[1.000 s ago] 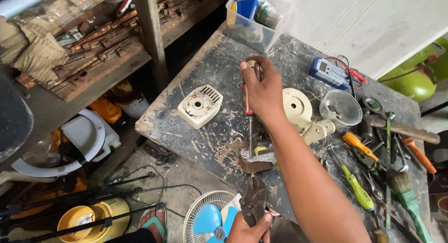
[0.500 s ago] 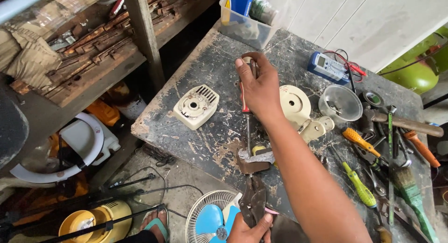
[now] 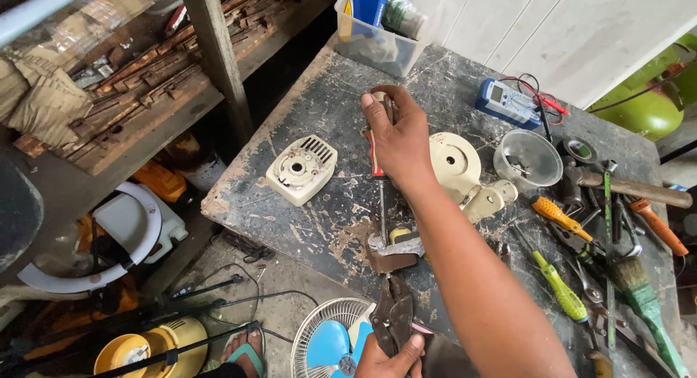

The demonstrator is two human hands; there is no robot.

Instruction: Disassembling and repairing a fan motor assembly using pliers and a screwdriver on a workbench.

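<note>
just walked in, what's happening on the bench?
A person's right hand grips a red-handled screwdriver, its tip down on a small metal part near the edge of the worn workbench. The left hand holds that part with dark pliers. A cream housing cover lies beside them.

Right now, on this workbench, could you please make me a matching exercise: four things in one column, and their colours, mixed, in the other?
Things:
1. multimeter
2. paintbrush handle
3. vented motor cover
4. screwdriver in the right hand

Colours:
A. cream
B. red
C. blue
D. green

Pairs: 1-C, 2-D, 3-A, 4-B
</note>
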